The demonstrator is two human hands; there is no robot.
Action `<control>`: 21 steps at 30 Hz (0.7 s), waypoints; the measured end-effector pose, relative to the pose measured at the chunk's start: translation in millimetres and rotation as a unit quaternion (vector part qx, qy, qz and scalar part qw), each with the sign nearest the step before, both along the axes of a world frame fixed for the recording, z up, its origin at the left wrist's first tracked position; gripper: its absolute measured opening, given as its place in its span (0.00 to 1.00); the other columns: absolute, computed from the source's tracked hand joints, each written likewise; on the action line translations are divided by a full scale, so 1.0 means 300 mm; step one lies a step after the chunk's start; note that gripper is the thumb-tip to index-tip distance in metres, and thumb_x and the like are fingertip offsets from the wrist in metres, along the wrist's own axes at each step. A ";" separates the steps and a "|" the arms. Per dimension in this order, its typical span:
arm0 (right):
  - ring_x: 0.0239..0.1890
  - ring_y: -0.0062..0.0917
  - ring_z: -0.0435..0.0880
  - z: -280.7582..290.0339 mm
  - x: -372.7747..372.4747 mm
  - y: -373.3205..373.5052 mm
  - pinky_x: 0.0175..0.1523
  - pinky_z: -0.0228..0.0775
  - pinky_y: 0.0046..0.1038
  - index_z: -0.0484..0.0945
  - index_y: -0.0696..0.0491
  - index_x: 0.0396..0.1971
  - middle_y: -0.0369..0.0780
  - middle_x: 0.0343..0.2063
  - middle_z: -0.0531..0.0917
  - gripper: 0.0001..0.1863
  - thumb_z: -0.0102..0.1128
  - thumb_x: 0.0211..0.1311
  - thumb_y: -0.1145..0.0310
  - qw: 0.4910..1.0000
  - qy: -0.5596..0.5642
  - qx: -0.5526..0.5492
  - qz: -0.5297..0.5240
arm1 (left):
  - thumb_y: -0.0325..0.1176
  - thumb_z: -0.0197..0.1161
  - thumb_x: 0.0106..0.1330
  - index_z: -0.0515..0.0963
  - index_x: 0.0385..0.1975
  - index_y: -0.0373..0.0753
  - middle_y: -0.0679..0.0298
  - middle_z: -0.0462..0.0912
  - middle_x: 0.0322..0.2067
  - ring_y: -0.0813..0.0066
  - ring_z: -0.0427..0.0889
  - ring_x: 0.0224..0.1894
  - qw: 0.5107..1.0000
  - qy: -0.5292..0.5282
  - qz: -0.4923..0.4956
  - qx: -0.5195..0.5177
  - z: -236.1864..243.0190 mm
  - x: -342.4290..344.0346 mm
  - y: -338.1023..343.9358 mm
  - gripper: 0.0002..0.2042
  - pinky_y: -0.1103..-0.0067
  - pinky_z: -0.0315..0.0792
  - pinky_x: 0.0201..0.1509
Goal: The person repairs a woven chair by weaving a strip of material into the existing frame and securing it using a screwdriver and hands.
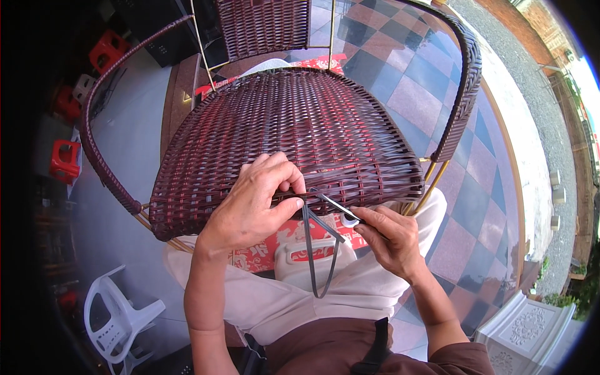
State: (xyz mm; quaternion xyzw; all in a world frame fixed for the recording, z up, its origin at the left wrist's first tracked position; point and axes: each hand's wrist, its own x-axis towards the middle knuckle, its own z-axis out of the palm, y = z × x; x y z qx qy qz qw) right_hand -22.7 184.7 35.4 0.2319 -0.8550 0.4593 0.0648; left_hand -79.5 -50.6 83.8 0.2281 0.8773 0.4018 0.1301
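Observation:
A dark brown woven chair seat (294, 125) lies in front of me, its near edge toward my lap. At that edge my left hand (253, 203) pinches a flat, dark plastic weaving strip (310, 250) between thumb and forefinger. The strip's loose part hangs in a loop below the seat. My right hand (390, 237) is closed on a slim metal tool (336, 206), its pale shaft pointing at the weave beside my left thumb. Whether the tip is inside the weave I cannot tell. A small white round piece (350, 220) shows by my right fingers.
A curved wrapped armrest (462, 81) rises on the right, a thinner armrest (94, 137) on the left. The woven backrest (265, 28) stands at the far side. A white plastic chair (115, 312) and red stools (64, 160) stand to the left. Tiled floor (431, 81) stretches right.

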 end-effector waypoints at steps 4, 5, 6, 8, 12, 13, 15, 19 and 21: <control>0.19 0.27 0.76 -0.001 0.001 -0.003 0.22 0.67 0.27 0.77 0.60 0.41 0.41 0.21 0.77 0.15 0.62 0.51 0.77 1.000 0.003 -0.006 0.002 | 0.25 0.60 0.49 0.70 0.23 0.34 0.65 0.66 0.24 0.72 0.65 0.31 1.000 0.024 0.016 -0.005 -0.010 0.002 0.008 0.06 0.76 0.62 0.39; 0.19 0.27 0.77 0.000 0.001 0.000 0.22 0.67 0.27 0.77 0.60 0.41 0.41 0.21 0.78 0.15 0.62 0.50 0.77 1.000 0.001 -0.002 0.001 | 0.24 0.60 0.49 0.70 0.23 0.34 0.64 0.66 0.24 0.71 0.65 0.30 0.999 0.037 0.019 -0.008 -0.013 0.001 0.014 0.06 0.76 0.62 0.39; 0.19 0.28 0.77 0.000 0.001 0.002 0.22 0.68 0.27 0.77 0.60 0.41 0.41 0.22 0.78 0.15 0.62 0.50 0.77 1.000 -0.001 0.001 0.000 | 0.24 0.60 0.49 0.70 0.23 0.34 0.64 0.66 0.24 0.71 0.65 0.30 0.999 0.037 0.018 -0.006 -0.015 0.004 0.020 0.06 0.76 0.62 0.39; 0.20 0.28 0.77 0.002 0.001 0.002 0.22 0.68 0.27 0.77 0.60 0.41 0.41 0.22 0.78 0.15 0.62 0.50 0.77 1.000 -0.002 0.002 0.000 | 0.25 0.61 0.49 0.69 0.22 0.34 0.63 0.67 0.23 0.70 0.66 0.29 0.996 0.075 0.035 -0.024 -0.014 0.015 0.026 0.07 0.75 0.62 0.38; 0.20 0.28 0.77 0.003 0.003 -0.003 0.22 0.69 0.27 0.77 0.60 0.41 0.41 0.22 0.78 0.15 0.63 0.50 0.77 1.000 0.001 0.007 0.001 | 0.26 0.62 0.49 0.69 0.22 0.34 0.63 0.68 0.23 0.68 0.67 0.29 0.993 0.099 0.034 -0.054 -0.008 0.016 0.033 0.07 0.74 0.62 0.38; 0.20 0.28 0.77 0.002 0.004 -0.002 0.22 0.69 0.27 0.77 0.60 0.41 0.41 0.22 0.78 0.15 0.63 0.50 0.77 1.000 0.000 0.007 0.000 | 0.26 0.62 0.49 0.69 0.21 0.34 0.63 0.68 0.23 0.69 0.68 0.29 0.993 0.094 0.028 -0.066 0.001 0.013 0.036 0.07 0.74 0.63 0.38; 0.20 0.28 0.77 0.002 0.006 -0.002 0.22 0.69 0.27 0.77 0.60 0.41 0.41 0.22 0.78 0.15 0.63 0.50 0.77 1.000 0.003 0.004 0.001 | 0.26 0.62 0.50 0.69 0.21 0.34 0.63 0.68 0.23 0.69 0.68 0.29 0.992 0.091 0.022 -0.081 0.012 0.008 0.036 0.07 0.74 0.63 0.38; 0.19 0.28 0.77 0.003 0.007 -0.006 0.22 0.69 0.27 0.77 0.60 0.41 0.41 0.22 0.78 0.15 0.63 0.50 0.77 1.000 -0.001 0.001 -0.001 | 0.26 0.62 0.50 0.69 0.21 0.35 0.62 0.68 0.22 0.69 0.69 0.28 0.992 0.090 0.018 -0.084 0.006 0.002 0.034 0.07 0.73 0.64 0.36; 0.20 0.28 0.78 0.007 0.008 -0.010 0.23 0.69 0.27 0.77 0.59 0.41 0.42 0.22 0.79 0.15 0.62 0.50 0.77 1.000 0.001 -0.001 -0.003 | 0.26 0.62 0.49 0.69 0.20 0.35 0.62 0.68 0.22 0.68 0.69 0.28 0.992 0.092 0.020 -0.082 0.001 0.000 0.033 0.07 0.73 0.64 0.35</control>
